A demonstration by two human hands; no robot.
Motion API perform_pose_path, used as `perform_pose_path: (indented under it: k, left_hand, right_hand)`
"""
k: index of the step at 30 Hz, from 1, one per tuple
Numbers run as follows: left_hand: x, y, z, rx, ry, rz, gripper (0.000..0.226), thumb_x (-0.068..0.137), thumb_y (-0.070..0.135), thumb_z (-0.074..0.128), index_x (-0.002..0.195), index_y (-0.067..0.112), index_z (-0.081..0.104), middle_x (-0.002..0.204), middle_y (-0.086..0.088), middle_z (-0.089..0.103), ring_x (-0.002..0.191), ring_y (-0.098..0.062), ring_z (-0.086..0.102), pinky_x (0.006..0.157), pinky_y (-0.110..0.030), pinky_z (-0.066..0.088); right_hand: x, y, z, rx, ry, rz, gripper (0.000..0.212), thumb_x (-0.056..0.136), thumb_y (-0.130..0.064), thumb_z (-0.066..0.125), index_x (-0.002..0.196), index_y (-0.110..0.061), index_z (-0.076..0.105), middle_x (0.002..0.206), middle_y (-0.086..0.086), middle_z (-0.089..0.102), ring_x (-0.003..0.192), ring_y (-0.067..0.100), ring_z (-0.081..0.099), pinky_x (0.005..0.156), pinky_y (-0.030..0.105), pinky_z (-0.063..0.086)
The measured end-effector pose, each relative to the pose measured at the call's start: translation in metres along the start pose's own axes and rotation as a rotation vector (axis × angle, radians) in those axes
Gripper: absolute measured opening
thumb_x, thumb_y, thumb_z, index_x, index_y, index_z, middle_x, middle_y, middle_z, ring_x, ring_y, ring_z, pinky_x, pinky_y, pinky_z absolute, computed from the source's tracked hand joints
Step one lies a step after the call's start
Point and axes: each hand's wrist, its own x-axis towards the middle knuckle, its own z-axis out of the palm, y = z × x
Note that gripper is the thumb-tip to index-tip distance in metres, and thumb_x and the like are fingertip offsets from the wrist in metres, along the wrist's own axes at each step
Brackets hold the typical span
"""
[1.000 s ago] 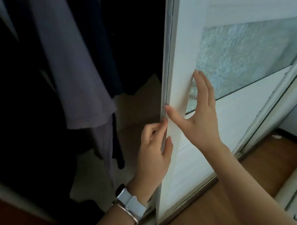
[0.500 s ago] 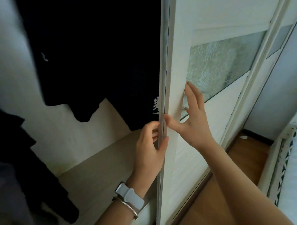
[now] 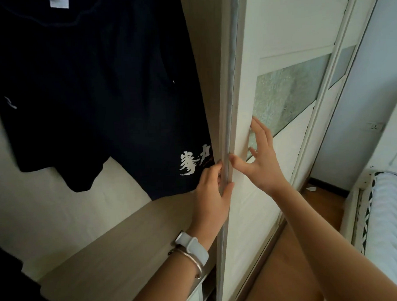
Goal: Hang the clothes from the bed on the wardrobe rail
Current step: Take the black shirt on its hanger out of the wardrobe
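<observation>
A white sliding wardrobe door (image 3: pixel 281 28) with a frosted glass panel stands in the middle of the view. My left hand (image 3: pixel 212 193) grips its left edge, fingers behind and thumb in front. My right hand (image 3: pixel 260 156) lies flat on the door's front face, fingers spread, thumb at the edge. Inside the wardrobe a dark navy T-shirt (image 3: pixel 95 93) with white brush lettering near its hem hangs from above. The rail itself is out of view.
A light wooden shelf (image 3: pixel 120 249) runs below the shirt inside the wardrobe. Another dark garment (image 3: pixel 15 292) shows at the lower left. The bed (image 3: pixel 391 219) with white bedding lies at the right, beyond a strip of wooden floor (image 3: pixel 286 267).
The door has slid right with both hands on it, uncovering the dark shirt and shelf. The grey garment seen earlier has left the view, and the bed has come into view.
</observation>
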Motion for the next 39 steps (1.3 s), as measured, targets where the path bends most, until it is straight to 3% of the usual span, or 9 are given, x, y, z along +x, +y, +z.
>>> perform_pose_path:
  k: [3,6,13,18,22,26,29,33,39]
  left_hand:
    - [0.01,0.002,0.006,0.009,-0.01,-0.007,0.046,0.083,0.012,0.064,0.127,0.015,0.05,0.121,-0.002,0.057,0.103,-0.014,0.062,0.087,-0.024,0.054]
    - [0.013,0.0,0.007,0.013,-0.013,0.002,0.046,0.083,0.013,0.065,0.127,0.015,0.05,0.121,-0.002,0.057,0.103,-0.015,0.062,0.085,-0.023,0.054]
    - [0.01,0.001,-0.01,0.063,-0.15,-0.016,0.038,0.09,0.016,0.055,0.128,0.015,0.05,0.121,-0.002,0.058,0.101,-0.012,0.06,0.087,-0.024,0.052]
    - [-0.019,-0.01,-0.041,0.124,-0.289,-0.036,0.025,0.091,0.021,0.054,0.112,0.016,0.065,0.106,-0.002,0.071,0.096,-0.011,0.066,0.088,-0.028,0.053]
    - [-0.031,-0.015,-0.077,0.1,-0.2,-0.065,0.016,0.088,0.018,0.058,0.098,0.014,0.07,0.093,-0.001,0.074,0.087,-0.009,0.068,0.078,-0.018,0.053]
    - [-0.018,-0.003,-0.138,0.121,-0.018,-0.05,0.013,0.086,0.014,0.06,0.091,0.019,0.072,0.085,0.008,0.073,0.087,-0.003,0.067,0.074,-0.006,0.048]
    - [0.007,0.014,-0.186,0.158,0.14,-0.013,0.026,0.086,0.013,0.06,0.082,0.038,0.064,0.082,0.02,0.068,0.092,0.007,0.062,0.074,0.002,0.043]
    - [0.052,0.039,-0.23,0.222,0.265,0.054,0.027,0.086,0.014,0.06,0.083,0.041,0.06,0.082,0.021,0.065,0.085,0.019,0.058,0.073,0.006,0.039]
    - [0.122,0.082,-0.29,0.43,0.463,0.184,0.028,0.084,0.015,0.061,0.08,0.042,0.056,0.079,0.025,0.061,0.079,0.018,0.058,0.069,0.007,0.037]
  right_hand:
    - [0.007,0.003,-0.005,0.032,-0.009,0.049,0.09,0.065,-0.047,0.064,0.144,-0.027,0.025,0.149,-0.008,0.02,0.137,0.002,0.02,0.092,0.013,0.033]
    - [0.008,0.004,-0.004,0.036,-0.013,0.052,0.09,0.064,-0.047,0.064,0.143,-0.03,0.024,0.149,-0.011,0.02,0.137,0.0,0.019,0.088,0.008,0.03]
    - [0.001,-0.002,-0.001,0.058,-0.002,0.115,0.086,0.069,-0.042,0.062,0.144,-0.029,0.024,0.151,-0.008,0.023,0.138,0.005,0.023,0.105,0.033,0.037]
    - [-0.028,-0.029,0.028,-0.01,0.297,0.224,0.058,0.085,-0.014,0.061,0.138,-0.011,0.038,0.141,0.008,0.043,0.128,0.017,0.042,0.107,0.044,0.04]
    - [-0.047,-0.077,0.066,-0.125,0.299,-0.169,0.045,0.082,-0.02,0.05,0.125,-0.006,0.053,0.131,0.004,0.047,0.13,0.018,0.037,0.113,0.017,0.024]
    - [-0.015,-0.127,0.087,-0.059,0.137,-0.399,0.028,0.081,-0.021,0.049,0.094,-0.011,0.071,0.098,-0.007,0.066,0.113,0.009,0.05,0.098,0.023,0.041]
    - [0.027,-0.158,0.089,-0.025,0.064,-0.432,0.028,0.08,-0.025,0.049,0.091,-0.012,0.072,0.088,-0.013,0.063,0.101,0.009,0.058,0.088,0.017,0.044]
    - [0.111,-0.198,0.091,-0.068,0.043,-0.44,0.023,0.082,-0.015,0.057,0.1,-0.011,0.07,0.102,0.001,0.069,0.103,0.021,0.06,0.086,0.016,0.037]
    - [0.239,-0.256,0.094,-0.243,0.036,-0.453,0.039,0.086,-0.018,0.053,0.124,-0.007,0.056,0.133,0.014,0.049,0.127,0.032,0.041,0.103,0.037,0.037]
